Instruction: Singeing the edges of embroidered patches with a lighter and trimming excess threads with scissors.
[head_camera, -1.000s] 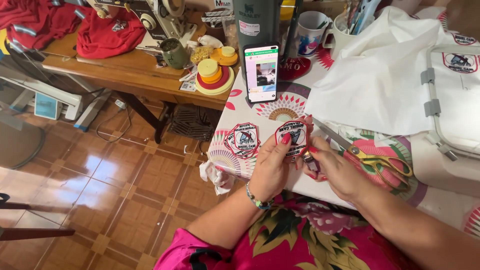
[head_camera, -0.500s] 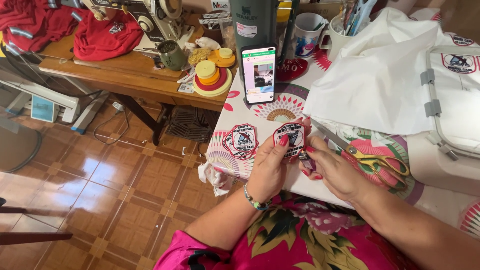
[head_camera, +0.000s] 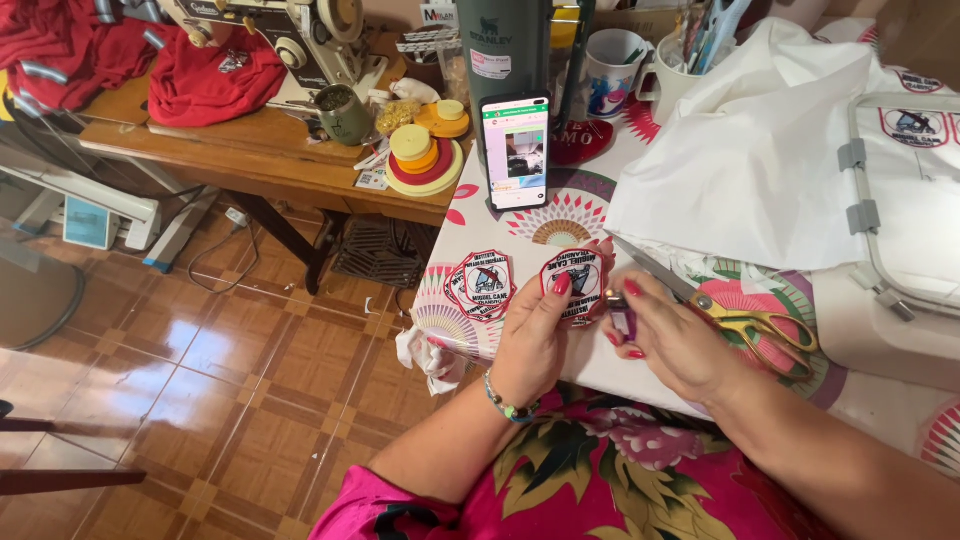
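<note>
- Our left hand (head_camera: 535, 335) pinches a round patch (head_camera: 578, 275) just left of the scissors (head_camera: 740, 318).
- Our right hand (head_camera: 675, 340) grips a small purple lighter (head_camera: 621, 315) beside them.
- A flame held too close could scorch the patch.

Lit phone screen (head_camera: 515, 150) propped upright on table; round red-white label (head_camera: 484, 284) lying nearby.

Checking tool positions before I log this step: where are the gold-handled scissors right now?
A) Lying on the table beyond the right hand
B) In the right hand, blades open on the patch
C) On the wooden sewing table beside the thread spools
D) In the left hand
A: the gold-handled scissors lie on the table beyond the right hand, which pinches a small purple thing, while the left hand holds a round patch.
</note>
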